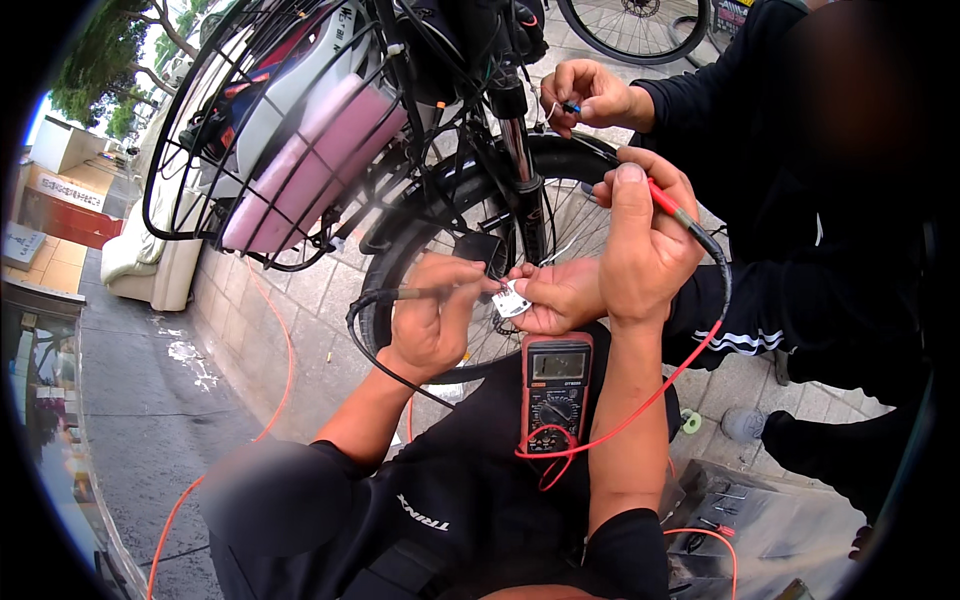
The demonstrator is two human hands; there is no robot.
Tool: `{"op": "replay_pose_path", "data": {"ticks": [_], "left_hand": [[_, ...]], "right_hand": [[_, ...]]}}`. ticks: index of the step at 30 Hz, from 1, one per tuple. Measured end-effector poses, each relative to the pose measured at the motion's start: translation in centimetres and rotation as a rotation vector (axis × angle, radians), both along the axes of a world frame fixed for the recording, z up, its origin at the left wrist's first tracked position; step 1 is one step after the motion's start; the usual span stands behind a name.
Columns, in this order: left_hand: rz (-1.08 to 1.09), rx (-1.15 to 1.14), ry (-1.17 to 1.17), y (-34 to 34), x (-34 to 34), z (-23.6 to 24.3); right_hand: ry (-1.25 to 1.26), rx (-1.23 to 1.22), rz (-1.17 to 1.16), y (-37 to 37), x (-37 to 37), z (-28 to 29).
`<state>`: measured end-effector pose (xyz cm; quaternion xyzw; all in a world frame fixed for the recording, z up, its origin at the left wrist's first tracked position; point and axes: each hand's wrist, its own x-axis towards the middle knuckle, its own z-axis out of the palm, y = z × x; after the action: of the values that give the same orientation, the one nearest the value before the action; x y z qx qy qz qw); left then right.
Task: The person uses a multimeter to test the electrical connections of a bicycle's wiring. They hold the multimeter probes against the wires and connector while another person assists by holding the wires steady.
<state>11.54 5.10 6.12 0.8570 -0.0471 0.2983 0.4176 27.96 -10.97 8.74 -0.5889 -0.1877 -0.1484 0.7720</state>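
My left hand [435, 315] is closed around a black test probe [405, 293], whose front end points at a small white part [512, 299]. A co-worker's hand [565, 295] pinches that white part beside my fingertips; whether the probe touches it I cannot tell. My right hand [650, 235] grips a red test probe [668, 203], its tip end pointing up and left toward the co-worker's other hand [595, 98]. Those fingers hold a small blue connector [571, 107] with a thin wire. A red-and-black multimeter [555, 390] rests at my lap, its display lit, with the red lead looping over it.
Just beyond the hands stands a bike's front wheel [385, 270] with its fork [517, 150]. A black wire basket [190, 235] holds a pink block [310, 165]. An orange cable [283, 385] runs over the paving. At lower right, tools lie on a grey tray [770, 560].
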Motion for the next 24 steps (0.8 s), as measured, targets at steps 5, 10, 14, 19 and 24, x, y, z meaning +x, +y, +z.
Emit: {"op": "replay_pose_path", "data": {"ticks": [5, 10, 14, 19, 24], "left_hand": [[-0.004, -0.001, 0.005, -0.1, 0.1, 0.3], [-0.009, 0.007, 0.021, 0.2, -0.3, -0.1], [-0.015, 0.055, 0.024, 0.5, -0.4, -0.2], [-0.017, 0.038, 0.028, 0.2, -0.3, 0.0], [-0.006, 0.070, 0.044, 0.4, -0.5, -0.1]], "right_hand": [[0.161, 0.157, 0.030, 2.4, 0.4, -0.8], [0.157, 0.141, 0.109, 3.1, 0.8, -1.3], [0.190, 0.147, 0.110, 3.3, 0.9, -1.2], [0.211, 0.163, 0.112, 3.3, 1.2, -1.3], [0.218, 0.139, 0.128, 3.4, 1.1, -1.6]]}}
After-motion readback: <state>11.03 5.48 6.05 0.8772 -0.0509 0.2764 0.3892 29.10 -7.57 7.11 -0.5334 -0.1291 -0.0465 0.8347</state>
